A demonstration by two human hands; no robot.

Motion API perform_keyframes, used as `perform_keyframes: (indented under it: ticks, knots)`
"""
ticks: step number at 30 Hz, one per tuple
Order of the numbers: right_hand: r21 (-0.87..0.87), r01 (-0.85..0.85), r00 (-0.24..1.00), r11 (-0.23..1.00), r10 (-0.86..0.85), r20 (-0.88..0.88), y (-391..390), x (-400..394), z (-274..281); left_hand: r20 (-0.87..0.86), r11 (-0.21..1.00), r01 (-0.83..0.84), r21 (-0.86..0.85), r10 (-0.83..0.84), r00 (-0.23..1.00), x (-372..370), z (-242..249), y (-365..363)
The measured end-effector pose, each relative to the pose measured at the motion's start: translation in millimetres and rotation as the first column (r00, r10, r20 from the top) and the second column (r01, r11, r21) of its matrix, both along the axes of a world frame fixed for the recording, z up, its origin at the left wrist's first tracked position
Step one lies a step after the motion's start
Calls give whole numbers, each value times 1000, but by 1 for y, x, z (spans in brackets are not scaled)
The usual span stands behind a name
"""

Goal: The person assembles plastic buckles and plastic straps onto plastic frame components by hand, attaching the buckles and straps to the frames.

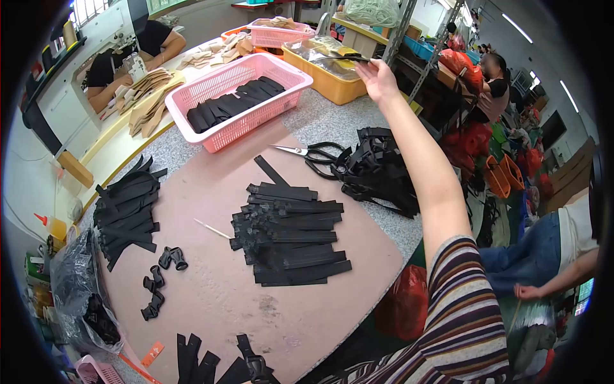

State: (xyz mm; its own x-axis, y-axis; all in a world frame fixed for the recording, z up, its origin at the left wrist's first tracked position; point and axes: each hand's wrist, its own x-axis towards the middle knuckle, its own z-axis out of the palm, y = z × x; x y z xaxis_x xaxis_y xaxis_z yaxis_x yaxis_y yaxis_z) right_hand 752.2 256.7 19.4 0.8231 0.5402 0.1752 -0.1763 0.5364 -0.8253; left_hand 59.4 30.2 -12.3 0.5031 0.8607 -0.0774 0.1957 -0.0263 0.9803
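My right hand (378,80) reaches out over the yellow bin (348,91) at the back, fingers pinched on a thin black strip-like piece (355,58) whose exact kind I cannot make out. My left hand is out of view. On the pink board (204,288) lies a spread pile of black webbing strips (297,237), with a thin white stick (212,228) beside it. Black-handled scissors (307,152) lie behind, touching a heap of black straps with buckles (377,169).
A pink basket (211,137) holds more black pieces. At left are another strip pile (128,208), several black plastic buckles (153,291) and a clear plastic bag (70,275). More strips (192,361) lie in front. Co-workers are at the upper left and at right.
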Motion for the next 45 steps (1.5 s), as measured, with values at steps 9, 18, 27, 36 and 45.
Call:
perform_keyframes:
  ticks: [9,18,27,36,45]
  knots:
    - [150,-718,693,679,680,240,-164,-220,95,480,899,-23,-438,256,839,68,-12,-2]
    - [-231,-945,140,230,927,349,-266,-362,22,866,920,178,-348,243,437,91,16,0]
    - [-390,-901,114,191,970,213,-283,-384,-40,747,962,33,-271,188,638,42,-10,-10]
    - [-527,-824,114,208,972,207,-287,-387,-43,680,976,29,-214,127,722,38,-3,-12]
    - [-400,-874,300,275,954,-1,-297,-398,-39,747,983,103,-155,49,663,32,-22,-14]
